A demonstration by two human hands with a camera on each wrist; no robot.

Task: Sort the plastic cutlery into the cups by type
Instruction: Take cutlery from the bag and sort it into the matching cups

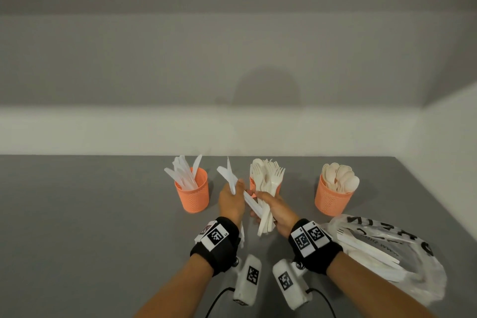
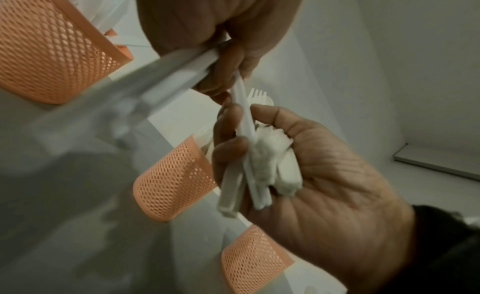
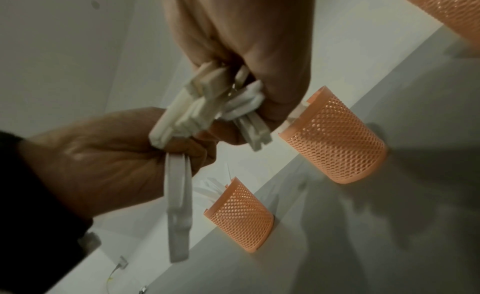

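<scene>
Seen from the head camera, left to right along the grey table (image 1: pixel 77 214): three orange mesh cups, well apart. Left cup (image 1: pixel 192 195) stocked with white knives, blades up and fanned. Middle cup (image 1: pixel 254 186) mostly hidden behind the hands, crowded with cream forks (image 1: pixel 271 175), tines up. Right cup (image 1: pixel 333 197) filled with cream spoons (image 1: pixel 340 178), bowls up. Nearer and to the right, a crumpled translucent plastic bag (image 1: pixel 387 253) with dark lettering, more white cutlery lying inside; count impossible to tell.

Between left and middle cups, above the table: left hand (image 1: pixel 232 201) clenched on a few knives (image 1: pixel 228 175), two or three, blades pointing up and away. Just beside it, touching: right hand (image 1: pixel 276 210) clamped round a bundle of cutlery (image 1: pixel 264 217), handles sticking out below the fist; pieces too many and too overlapped to count.

Shown only by the left wrist camera: square-cut handle ends of the bundle (image 2: pixel 259 175) packed in the right palm, and one slim white piece (image 2: pixel 242 111) running from the left fingers (image 2: pixel 228 72) into that bundle. Shown only by the right wrist camera: two flat knife handles (image 3: pixel 178 206) hanging below the left fist, blurred.
</scene>
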